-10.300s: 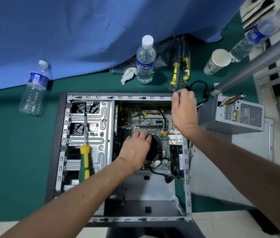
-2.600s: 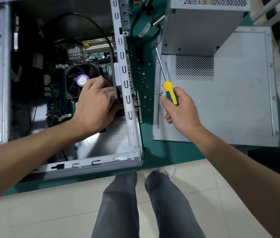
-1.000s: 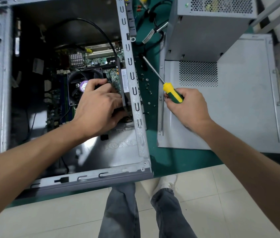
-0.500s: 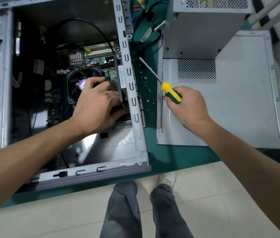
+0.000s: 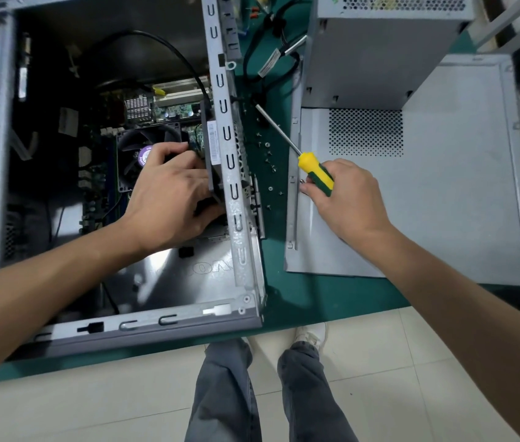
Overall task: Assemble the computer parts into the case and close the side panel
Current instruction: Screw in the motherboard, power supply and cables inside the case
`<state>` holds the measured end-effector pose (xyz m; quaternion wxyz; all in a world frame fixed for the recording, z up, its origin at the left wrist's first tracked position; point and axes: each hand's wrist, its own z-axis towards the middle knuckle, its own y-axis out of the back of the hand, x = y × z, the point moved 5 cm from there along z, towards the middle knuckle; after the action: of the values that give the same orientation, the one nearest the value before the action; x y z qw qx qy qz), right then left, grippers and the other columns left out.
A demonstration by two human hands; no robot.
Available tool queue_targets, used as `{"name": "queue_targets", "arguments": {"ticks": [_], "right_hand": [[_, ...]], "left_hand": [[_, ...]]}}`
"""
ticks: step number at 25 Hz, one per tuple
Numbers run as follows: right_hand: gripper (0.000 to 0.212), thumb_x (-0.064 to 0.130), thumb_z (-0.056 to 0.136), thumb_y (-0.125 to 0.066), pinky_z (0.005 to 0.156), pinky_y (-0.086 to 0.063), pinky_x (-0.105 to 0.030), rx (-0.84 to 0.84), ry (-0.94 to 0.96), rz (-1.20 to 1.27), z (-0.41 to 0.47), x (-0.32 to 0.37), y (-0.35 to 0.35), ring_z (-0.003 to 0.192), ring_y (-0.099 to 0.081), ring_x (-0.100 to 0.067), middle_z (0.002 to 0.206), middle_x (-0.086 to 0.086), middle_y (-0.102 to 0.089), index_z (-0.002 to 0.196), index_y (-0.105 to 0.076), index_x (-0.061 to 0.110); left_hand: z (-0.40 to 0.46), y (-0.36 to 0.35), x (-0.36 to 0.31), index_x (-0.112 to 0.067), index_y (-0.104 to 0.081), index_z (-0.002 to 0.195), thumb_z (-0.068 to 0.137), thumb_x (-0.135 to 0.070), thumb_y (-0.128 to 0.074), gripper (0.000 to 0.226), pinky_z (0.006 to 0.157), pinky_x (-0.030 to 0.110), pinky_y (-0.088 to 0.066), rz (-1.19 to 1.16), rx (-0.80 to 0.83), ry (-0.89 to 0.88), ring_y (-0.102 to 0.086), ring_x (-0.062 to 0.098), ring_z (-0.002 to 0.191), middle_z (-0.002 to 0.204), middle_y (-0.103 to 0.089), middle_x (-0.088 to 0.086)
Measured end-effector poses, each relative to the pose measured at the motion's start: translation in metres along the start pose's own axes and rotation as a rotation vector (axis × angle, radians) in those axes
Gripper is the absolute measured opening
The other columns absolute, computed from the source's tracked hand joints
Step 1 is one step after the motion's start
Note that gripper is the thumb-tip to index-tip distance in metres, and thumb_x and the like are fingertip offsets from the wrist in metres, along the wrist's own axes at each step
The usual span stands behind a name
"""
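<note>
The case [image 5: 239,250] lies open on its side at 9 o'clock of the view, on a green mat [image 5: 300,291] at the table edge. Left hand [image 5: 172,199] is inside it, fingers curled round a dark flat part [image 5: 212,145] pressed against the inner rear wall, about the 12 o'clock side of the hand; what the part is exactly, cannot tell. CPU fan [image 5: 143,151] sits just beside the knuckles, motherboard [image 5: 169,106] beyond.

Right hand [image 5: 344,199] is clamped on the yellow-green screwdriver [image 5: 314,173], shaft pointing to 11 o'clock, tip near the outside of the case's rear wall. Loose screws [image 5: 269,161] are scattered on the mat between case and side panel [image 5: 443,202].

Handling, as a judgement: the held part looks rigid and light, probably with fragile board edges and connectors, so grip by frame or edges, not the circuit face. Case is stiff sheet metal, likely heavy, edges possibly sharp; take it by the frame rails. Side panel is thin, flat, likely flexes and slides on the mat; lift by its long edges. Power supply [image 5: 379,49] stands on the panel at 1 o'clock, boxy and probably heavy, its cables [image 5: 271,59] trailing; must come off before the panel can go on. Screws are tiny and will roll.

Surface: the mat looks grippy. Room: pale tiled floor [image 5: 395,378] below, the person's legs [image 5: 252,393] at 6 o'clock.
</note>
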<state>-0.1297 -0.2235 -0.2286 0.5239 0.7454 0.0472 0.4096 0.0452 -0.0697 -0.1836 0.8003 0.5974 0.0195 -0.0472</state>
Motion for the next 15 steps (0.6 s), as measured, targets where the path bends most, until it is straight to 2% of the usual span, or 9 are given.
{"name": "queue_targets", "arguments": {"ticks": [4, 7, 10, 15], "right_hand": [[0.024, 0.032, 0.091, -0.068, 0.071, -0.047, -0.038, 0.002, -0.015, 0.058, -0.0004, -0.0057, 0.0051, 0.078, -0.056, -0.026, 0.086, -0.008, -0.060, 0.091, -0.067, 0.007], [0.020, 0.029, 0.092, -0.065, 0.067, -0.045, -0.036, 0.013, -0.015, 0.045, 0.0008, -0.0057, 0.0042, 0.075, -0.054, -0.026, 0.084, -0.007, -0.059, 0.088, -0.067, 0.009], [0.020, 0.028, 0.093, -0.063, 0.063, -0.042, -0.034, 0.023, -0.010, 0.024, 0.0018, -0.0036, 0.0023, 0.074, -0.054, -0.027, 0.082, -0.008, -0.058, 0.085, -0.064, 0.010], [0.017, 0.028, 0.092, -0.064, 0.065, -0.046, -0.036, 0.017, 0.027, 0.050, 0.0007, 0.0007, 0.0043, 0.075, -0.056, -0.027, 0.085, -0.007, -0.063, 0.093, -0.070, 0.012]], "left_hand": [[-0.0004, -0.0040, 0.0016, -0.019, -0.057, 0.059, 0.085, -0.031, -0.053, 0.028, 0.092, 0.036, -0.030, 0.044, -0.019, -0.015, -0.049, 0.022, 0.073, 0.060, -0.054, -0.003], [-0.0025, -0.0053, 0.0048, -0.015, -0.063, 0.062, 0.083, -0.035, -0.057, 0.030, 0.094, 0.033, -0.028, 0.051, 0.011, 0.019, -0.049, 0.022, 0.077, 0.063, -0.060, 0.000], [-0.0014, -0.0036, 0.0043, -0.013, -0.066, 0.067, 0.082, -0.038, -0.055, 0.032, 0.096, 0.031, -0.026, 0.025, 0.027, 0.048, -0.050, 0.022, 0.078, 0.066, -0.061, 0.002], [0.0018, 0.0021, -0.0008, -0.019, -0.056, 0.061, 0.083, -0.037, -0.051, 0.029, 0.092, 0.035, -0.029, -0.013, -0.005, 0.025, -0.043, 0.018, 0.074, 0.061, -0.053, -0.002]]}}
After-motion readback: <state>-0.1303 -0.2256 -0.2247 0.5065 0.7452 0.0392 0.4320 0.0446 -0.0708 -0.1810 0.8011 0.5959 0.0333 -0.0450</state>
